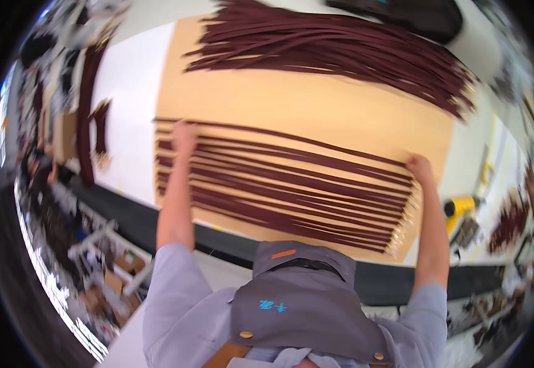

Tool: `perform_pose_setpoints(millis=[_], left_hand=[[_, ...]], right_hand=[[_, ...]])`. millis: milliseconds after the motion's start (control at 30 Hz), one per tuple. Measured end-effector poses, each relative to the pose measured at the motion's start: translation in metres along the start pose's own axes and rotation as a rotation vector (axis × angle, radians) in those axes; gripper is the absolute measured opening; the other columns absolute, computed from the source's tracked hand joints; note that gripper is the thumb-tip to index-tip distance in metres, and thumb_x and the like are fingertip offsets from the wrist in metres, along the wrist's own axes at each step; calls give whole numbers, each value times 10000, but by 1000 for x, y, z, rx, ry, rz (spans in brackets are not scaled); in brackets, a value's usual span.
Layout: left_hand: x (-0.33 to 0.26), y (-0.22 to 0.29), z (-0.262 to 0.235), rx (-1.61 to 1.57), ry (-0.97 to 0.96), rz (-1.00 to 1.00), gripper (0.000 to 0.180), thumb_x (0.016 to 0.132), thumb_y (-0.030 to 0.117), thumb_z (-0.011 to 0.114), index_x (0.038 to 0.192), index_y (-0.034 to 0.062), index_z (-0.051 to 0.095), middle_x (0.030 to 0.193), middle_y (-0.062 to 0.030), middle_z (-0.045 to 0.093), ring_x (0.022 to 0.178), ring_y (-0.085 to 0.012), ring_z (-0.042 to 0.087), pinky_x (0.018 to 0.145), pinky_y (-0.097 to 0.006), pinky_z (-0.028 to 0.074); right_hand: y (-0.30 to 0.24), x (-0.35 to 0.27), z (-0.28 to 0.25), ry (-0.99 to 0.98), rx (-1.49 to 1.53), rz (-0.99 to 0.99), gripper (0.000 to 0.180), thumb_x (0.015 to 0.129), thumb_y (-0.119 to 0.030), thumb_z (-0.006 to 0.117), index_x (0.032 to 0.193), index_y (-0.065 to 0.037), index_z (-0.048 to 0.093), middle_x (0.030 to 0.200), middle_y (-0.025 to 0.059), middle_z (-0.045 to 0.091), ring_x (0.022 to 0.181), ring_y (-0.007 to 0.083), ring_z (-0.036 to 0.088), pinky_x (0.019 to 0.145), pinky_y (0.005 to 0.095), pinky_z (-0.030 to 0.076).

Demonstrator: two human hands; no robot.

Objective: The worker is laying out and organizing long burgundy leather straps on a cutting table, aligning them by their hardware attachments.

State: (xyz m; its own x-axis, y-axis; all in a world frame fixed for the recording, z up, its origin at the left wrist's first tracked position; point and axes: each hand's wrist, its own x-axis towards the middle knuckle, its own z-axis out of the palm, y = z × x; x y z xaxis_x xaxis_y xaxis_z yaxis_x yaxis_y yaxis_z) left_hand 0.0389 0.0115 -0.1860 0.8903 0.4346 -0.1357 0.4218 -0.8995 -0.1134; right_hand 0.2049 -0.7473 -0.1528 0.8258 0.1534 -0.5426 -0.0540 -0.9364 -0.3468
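A long dark maroon strap [291, 135] runs between my hands, farthest from me of those laid out. My left hand [185, 137] is closed near its left end, which pokes out past the fingers. Pinched at the right end is my right hand [419, 167]; the fingers hide that tip. Just nearer to me, several matching straps [297, 195] lie side by side in a spaced row. Gold-coloured metal ends [400, 230] line their right side. All of these rest on a tan board [316, 98].
A thick heap of maroon straps [322, 43] lies at the board's far side, beneath a black bag-like object [411, 15]. A yellow-and-black tool [460, 207] sits at right, near another maroon pile [512, 221]. More straps [89, 116] hang together at left.
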Motion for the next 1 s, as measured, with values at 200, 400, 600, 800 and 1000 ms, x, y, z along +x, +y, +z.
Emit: perform_pose_setpoints(millis=[200,400,600,800,1000], left_hand=[[-40,102,-56,-269,-133,-180,581,841,314,548,1312,42,343,1396,-237,248,1283,-364,271,1010,-544,247],[-48,64,-37,-19,-116,-51,542,835,374,484,1270,60,412,1342,-193,359,1241,-344,343,902,-521,389],[-39,94,-45,-188,-258,-151,606,877,408,482,1343,56,322,1411,-229,230,1294,-376,249,993,-551,267],[-39,123,-61,-172,-214,-151,577,873,297,524,1336,22,316,1393,-246,256,1280,-381,273,1009,-529,259],[-51,183,-88,-482,-1,132,268,824,140,539,1026,-36,539,985,-210,533,920,-374,515,814,-447,415]], right_hand=[[15,-12,-3,-5,111,10,98,615,-32,620,709,-25,593,618,52,579,596,144,544,587,285,452],[4,-15,3,22,-121,-39,188,694,-199,603,743,-23,646,705,150,635,652,278,609,629,360,476],[10,-29,-1,51,-14,96,137,665,-69,619,795,-41,653,759,128,646,725,268,618,683,350,488],[-12,-29,-22,73,-204,222,97,696,-105,632,783,-63,640,836,130,628,811,288,600,739,378,479],[-65,28,-54,331,-16,-9,230,710,-88,618,936,-52,593,986,166,555,930,344,539,813,398,450]])
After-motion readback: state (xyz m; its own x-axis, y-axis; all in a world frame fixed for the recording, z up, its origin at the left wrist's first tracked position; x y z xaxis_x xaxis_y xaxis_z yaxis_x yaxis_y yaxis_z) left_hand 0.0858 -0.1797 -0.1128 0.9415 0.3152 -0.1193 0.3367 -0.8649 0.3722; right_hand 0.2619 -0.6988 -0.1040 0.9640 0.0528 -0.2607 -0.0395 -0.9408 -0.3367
